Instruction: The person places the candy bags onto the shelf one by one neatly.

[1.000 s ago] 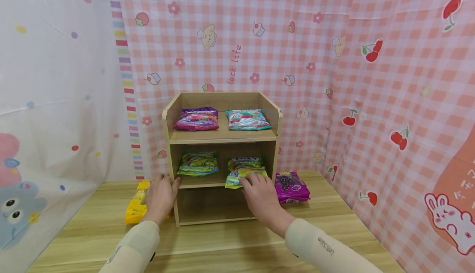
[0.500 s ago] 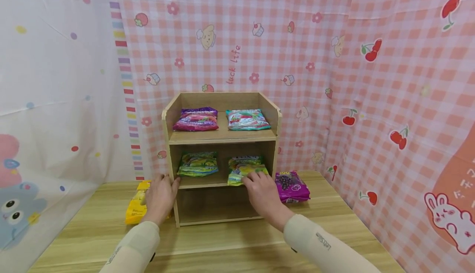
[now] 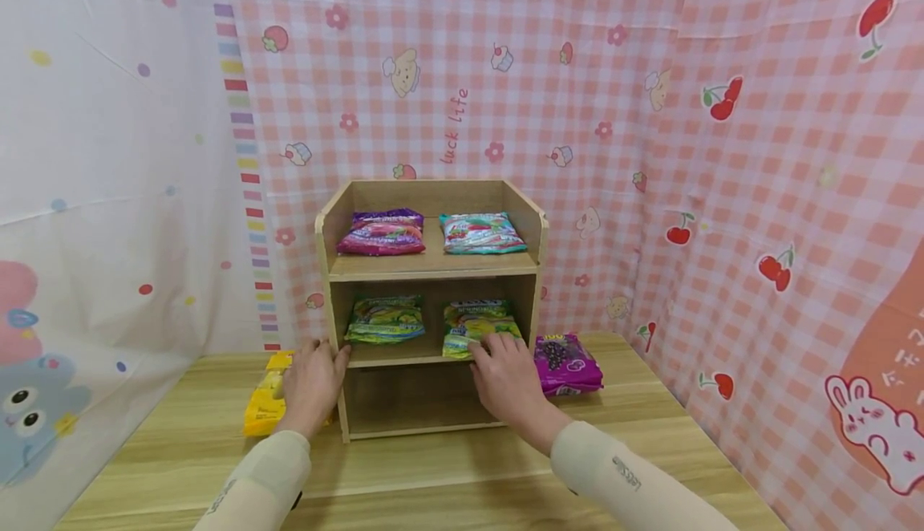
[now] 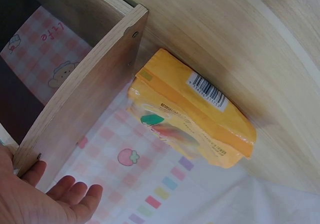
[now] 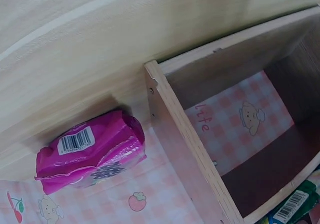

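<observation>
A small wooden shelf (image 3: 433, 272) stands on the table. On its middle level, a green and yellow snack bag (image 3: 472, 324) lies at the right, its front edge near the board's lip. My right hand (image 3: 508, 378) touches the front right of this bag with bent fingers, which partly cover it; the right wrist view does not show the hand. My left hand (image 3: 312, 378) holds the shelf's left side panel (image 4: 75, 93) at its front edge, between thumb and index finger. The other fingers (image 4: 90, 201) of that hand stay loose beside the panel.
Another green bag (image 3: 386, 320) lies at the middle level's left. Purple (image 3: 382, 233) and turquoise (image 3: 482, 233) bags lie on top. A yellow bag (image 4: 192, 114) stands left of the shelf, a magenta grape bag (image 5: 92, 151) right of it. Printed cloth (image 3: 447, 58) hangs behind.
The right-hand green bag has slid back into the middle level, its front edge no longer hanging over the board. My right hand shifted slightly with it. The left hand has stayed still.
</observation>
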`<action>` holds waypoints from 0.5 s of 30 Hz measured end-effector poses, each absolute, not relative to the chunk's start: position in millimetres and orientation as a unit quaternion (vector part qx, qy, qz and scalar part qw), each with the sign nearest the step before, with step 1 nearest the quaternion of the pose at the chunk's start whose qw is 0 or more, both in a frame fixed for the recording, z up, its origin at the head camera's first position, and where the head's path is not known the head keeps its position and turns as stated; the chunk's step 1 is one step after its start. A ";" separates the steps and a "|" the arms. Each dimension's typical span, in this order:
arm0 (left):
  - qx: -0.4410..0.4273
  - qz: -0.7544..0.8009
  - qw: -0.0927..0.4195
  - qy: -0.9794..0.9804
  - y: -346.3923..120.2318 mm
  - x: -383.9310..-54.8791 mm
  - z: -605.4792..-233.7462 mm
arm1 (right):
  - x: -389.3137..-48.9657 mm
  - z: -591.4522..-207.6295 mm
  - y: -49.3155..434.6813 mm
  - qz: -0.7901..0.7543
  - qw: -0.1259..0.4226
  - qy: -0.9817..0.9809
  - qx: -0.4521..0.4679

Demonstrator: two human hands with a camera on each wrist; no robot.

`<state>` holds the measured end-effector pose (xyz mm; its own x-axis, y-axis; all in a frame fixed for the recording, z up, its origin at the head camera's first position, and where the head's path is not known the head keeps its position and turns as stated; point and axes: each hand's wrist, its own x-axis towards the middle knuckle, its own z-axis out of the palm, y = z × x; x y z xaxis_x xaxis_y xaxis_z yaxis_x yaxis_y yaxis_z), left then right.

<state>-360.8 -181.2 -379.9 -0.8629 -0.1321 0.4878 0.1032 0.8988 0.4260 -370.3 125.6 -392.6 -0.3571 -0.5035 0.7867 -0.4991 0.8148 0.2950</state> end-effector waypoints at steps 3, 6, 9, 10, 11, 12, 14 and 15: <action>0.008 -0.225 0.259 -0.939 -181.0 -360.6 -379.9 | -370.4 -396.3 126.5 0.001 0.492 -0.812 0.314; 0.008 -0.225 0.258 -0.940 -181.0 -360.6 -379.9 | -371.1 -398.7 126.9 0.005 0.499 -0.805 0.322; 0.009 -0.225 0.258 -0.940 -181.0 -360.6 -379.9 | -371.7 -400.0 126.8 0.011 0.500 -0.802 0.326; 0.010 -0.225 0.258 -0.940 -181.0 -360.7 -379.9 | -371.8 -400.5 126.8 0.013 0.499 -0.803 0.326; 0.010 -0.224 0.258 -0.940 -180.9 -360.8 -380.0 | -371.9 -401.0 126.8 0.012 0.497 -0.804 0.326; 0.010 -0.224 0.259 -0.940 -180.9 -360.9 -380.0 | -372.0 -401.6 126.9 0.011 0.496 -0.804 0.327; 0.010 -0.222 0.261 -0.939 -180.8 -360.9 -380.0 | -371.9 -402.7 127.0 0.008 0.493 -0.806 0.327; 0.010 -0.222 0.261 -0.939 -180.8 -361.0 -379.9 | -372.0 -403.4 127.1 0.004 0.492 -0.807 0.326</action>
